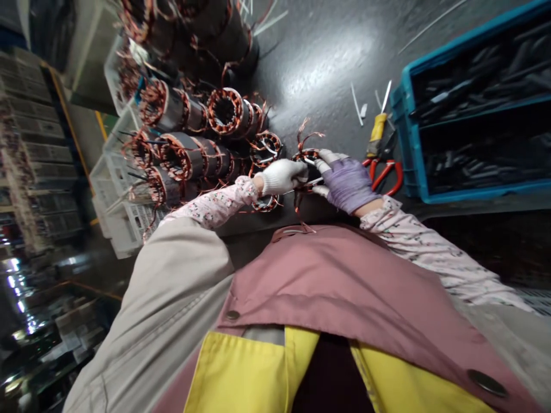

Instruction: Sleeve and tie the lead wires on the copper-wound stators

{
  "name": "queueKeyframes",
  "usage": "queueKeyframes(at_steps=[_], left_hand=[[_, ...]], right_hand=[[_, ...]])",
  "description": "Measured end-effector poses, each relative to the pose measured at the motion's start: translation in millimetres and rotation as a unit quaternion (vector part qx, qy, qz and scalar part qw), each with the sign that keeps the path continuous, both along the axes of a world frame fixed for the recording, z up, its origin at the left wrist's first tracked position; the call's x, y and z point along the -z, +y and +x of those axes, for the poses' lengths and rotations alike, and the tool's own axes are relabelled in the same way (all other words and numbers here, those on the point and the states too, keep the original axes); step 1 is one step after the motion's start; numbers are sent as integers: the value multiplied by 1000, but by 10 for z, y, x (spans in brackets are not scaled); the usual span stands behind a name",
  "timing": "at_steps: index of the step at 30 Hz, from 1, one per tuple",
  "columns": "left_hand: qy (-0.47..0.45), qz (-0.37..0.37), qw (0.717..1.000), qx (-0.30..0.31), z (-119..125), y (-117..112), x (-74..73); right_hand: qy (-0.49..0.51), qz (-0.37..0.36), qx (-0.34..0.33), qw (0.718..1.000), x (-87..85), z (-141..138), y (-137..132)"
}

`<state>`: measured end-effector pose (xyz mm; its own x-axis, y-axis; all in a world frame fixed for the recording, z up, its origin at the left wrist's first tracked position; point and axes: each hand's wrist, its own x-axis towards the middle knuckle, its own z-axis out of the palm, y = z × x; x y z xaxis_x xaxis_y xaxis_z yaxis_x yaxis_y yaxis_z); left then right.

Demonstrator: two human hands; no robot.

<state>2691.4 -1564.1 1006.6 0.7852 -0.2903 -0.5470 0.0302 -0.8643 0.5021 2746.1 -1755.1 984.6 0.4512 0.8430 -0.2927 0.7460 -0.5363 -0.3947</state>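
Copper-wound stator (306,155) sits just beyond both hands, axis roughly upright, nearer the purple-gloved right hand (345,183), which pinches narrowly at its rim. White-gloved left hand (280,176) lies closed alongside; its hold cannot be told.

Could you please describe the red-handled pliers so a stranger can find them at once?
Start at the blue plastic crate on the dark worktop. Just left of its near corner, beside the purple-gloved right hand, lie the red-handled pliers, the only red-handled tool there.

Wound stators (185,158) sit before you on the bench (318,74), plastic crate (112,198) left of them; divided bin (411,132) right, pliers (386,175) between.
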Motion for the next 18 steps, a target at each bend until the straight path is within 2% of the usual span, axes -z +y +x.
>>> queueKeyframes(at_steps=[3,5,7,9,11,13,15,18], left_hand=[[23,-18,997,-75,-43,79,-14],[21,-31,997,-72,-57,163,-63],[12,-3,1000,-8,-39,206,-127],[17,63,995,76,16,174,-178],[40,127,980,150,97,76,-199],[56,161,968,182,176,-53,-193],[78,155,975,142,222,-187,-173],[132,98,985,48,193,-360,-138]], right_hand=[[-1,9,2,1000,20,-17,1],[-2,15,1,1000,26,-27,10],[0,14,-2,1000,25,-29,21],[2,7,-4,1000,17,-23,28],[6,2,-4,1000,8,-16,30],[10,5,-2,1000,4,-20,39],[13,13,8,1000,7,-43,62],[26,21,41,999,19,-94,96]])
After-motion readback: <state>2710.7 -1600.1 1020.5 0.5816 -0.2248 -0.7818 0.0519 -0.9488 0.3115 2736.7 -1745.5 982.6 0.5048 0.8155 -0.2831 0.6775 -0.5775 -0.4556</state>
